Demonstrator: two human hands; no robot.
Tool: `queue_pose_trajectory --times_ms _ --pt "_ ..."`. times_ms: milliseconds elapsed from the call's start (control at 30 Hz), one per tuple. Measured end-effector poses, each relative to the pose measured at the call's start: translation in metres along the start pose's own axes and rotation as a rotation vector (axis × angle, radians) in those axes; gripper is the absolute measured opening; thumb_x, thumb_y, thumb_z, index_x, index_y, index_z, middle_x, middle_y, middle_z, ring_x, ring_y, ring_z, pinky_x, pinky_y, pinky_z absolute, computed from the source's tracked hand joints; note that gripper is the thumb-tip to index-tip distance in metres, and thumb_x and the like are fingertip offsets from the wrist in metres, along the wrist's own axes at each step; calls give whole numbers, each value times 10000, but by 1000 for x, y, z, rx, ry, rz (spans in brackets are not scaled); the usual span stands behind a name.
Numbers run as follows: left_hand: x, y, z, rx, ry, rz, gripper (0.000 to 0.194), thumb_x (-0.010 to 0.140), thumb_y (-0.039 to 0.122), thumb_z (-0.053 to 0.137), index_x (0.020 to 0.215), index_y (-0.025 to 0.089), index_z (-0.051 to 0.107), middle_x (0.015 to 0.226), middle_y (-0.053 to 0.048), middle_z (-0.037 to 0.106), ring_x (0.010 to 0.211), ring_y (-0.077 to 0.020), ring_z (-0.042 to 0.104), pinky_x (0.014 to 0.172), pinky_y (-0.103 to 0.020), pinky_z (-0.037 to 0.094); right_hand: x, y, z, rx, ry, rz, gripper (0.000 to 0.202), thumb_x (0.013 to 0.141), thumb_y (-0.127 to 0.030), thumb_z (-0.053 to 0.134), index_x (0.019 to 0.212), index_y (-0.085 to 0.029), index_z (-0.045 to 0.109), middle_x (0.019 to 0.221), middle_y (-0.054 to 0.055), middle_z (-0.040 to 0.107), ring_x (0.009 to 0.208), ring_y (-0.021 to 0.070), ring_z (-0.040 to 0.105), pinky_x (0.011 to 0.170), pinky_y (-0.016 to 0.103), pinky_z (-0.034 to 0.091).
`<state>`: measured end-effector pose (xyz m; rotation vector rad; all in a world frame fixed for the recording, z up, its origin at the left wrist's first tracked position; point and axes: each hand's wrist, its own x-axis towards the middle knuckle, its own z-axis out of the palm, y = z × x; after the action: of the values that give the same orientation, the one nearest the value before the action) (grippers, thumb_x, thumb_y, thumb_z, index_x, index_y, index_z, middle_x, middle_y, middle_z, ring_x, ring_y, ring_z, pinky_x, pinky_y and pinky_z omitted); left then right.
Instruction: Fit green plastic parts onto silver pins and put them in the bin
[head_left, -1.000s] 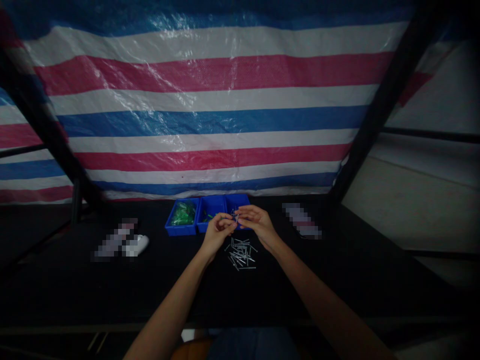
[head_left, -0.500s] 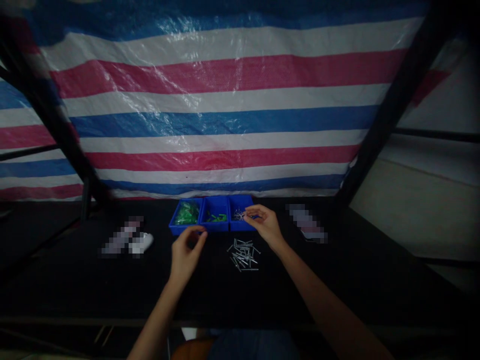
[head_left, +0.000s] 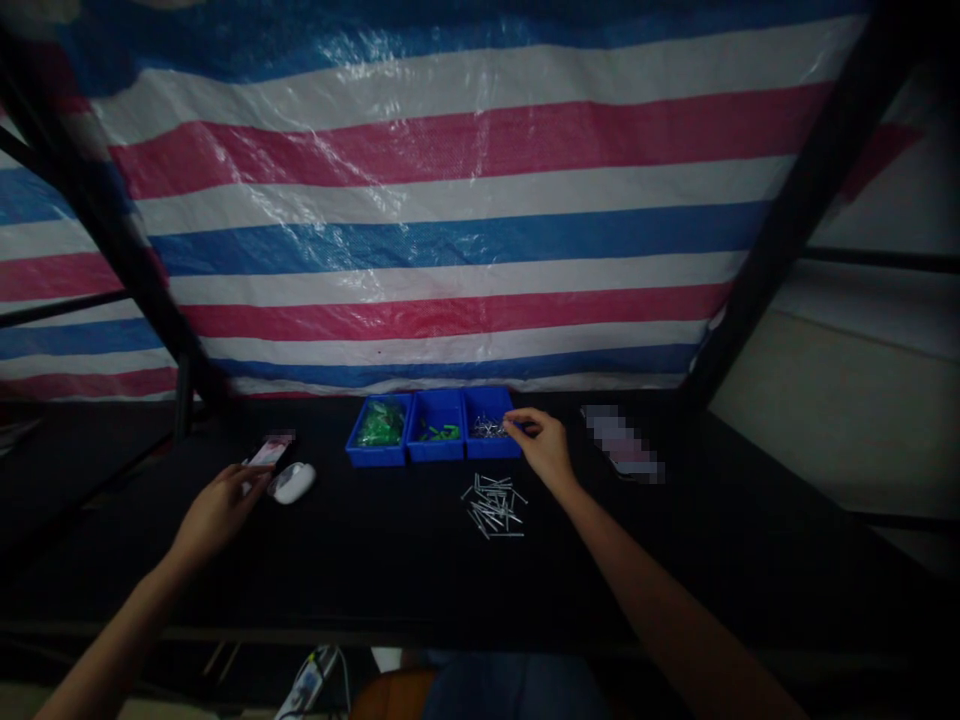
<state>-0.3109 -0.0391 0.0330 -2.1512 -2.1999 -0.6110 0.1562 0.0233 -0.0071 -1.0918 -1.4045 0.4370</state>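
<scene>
My left hand (head_left: 214,510) is at the left of the black table, its fingers stretched out over the near end of a phone (head_left: 271,450). Whether they touch the phone I cannot tell. Just right of that hand lies a small rounded white case (head_left: 295,484). My right hand (head_left: 546,445) is at the right edge of the right blue bin (head_left: 493,449), thumb and forefinger pinched together; anything between them is too small to make out. Small silvery screws (head_left: 487,427) lie in that bin. A loose pile of longer screws or nails (head_left: 495,505) is on the table below it.
The left blue bin (head_left: 376,458) holds a clear bag of green pieces (head_left: 381,425). In the middle bin (head_left: 435,451) are loose green plastic pieces (head_left: 440,432). A blurred-out phone-like object (head_left: 622,443) lies right. A striped tarp (head_left: 465,235) hangs behind the table (head_left: 390,570).
My left hand has moved from in front of the bins out left to the phone. My right hand stays by the right bin, still pinched. The view has shifted slightly.
</scene>
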Motion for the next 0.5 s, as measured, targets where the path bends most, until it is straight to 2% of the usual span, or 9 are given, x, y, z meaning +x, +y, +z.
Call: queue_pose_trajectory --times_ms 100,167,233,367,500 --pt "16 9 -2 -9 -141 -99 512 733 546 418 1030 182 622 910 -79 658 770 -222 614 643 -255 445 0 1 0 -71 15 1 152 690 -309 600 778 -205 669 821 45 677 783 204 586 660 317 438" --pt "28 13 -3 31 -249 -102 473 687 551 469 938 200 662 842 -65 673 754 -218 620 612 -238 433 0 4 0 -103 7 4 151 692 -316 600 772 -208 668 817 43 678 784 204 587 658 313 439" --pt "39 15 -3 75 -306 -94 431 654 544 501 854 207 681 802 -57 676 732 -213 622 590 -233 423 0 7 0 -116 -7 5 145 689 -321 605 760 -211 667 810 39 678 785 206 588 659 312 440" --pt "49 16 -7 88 -338 -87 372 610 514 539 764 207 683 774 -50 674 711 -206 621 572 -227 416 1 13 1 -132 -23 -1 139 681 -319 618 748 -208 667 786 36 678 763 202 591 669 313 438" --pt "45 17 -13 -54 -325 -146 401 563 530 583 769 196 665 731 -39 677 667 -198 620 530 -217 418 2 13 0 -156 -40 -23 137 678 -319 620 741 -208 671 759 32 678 755 199 589 683 313 430"
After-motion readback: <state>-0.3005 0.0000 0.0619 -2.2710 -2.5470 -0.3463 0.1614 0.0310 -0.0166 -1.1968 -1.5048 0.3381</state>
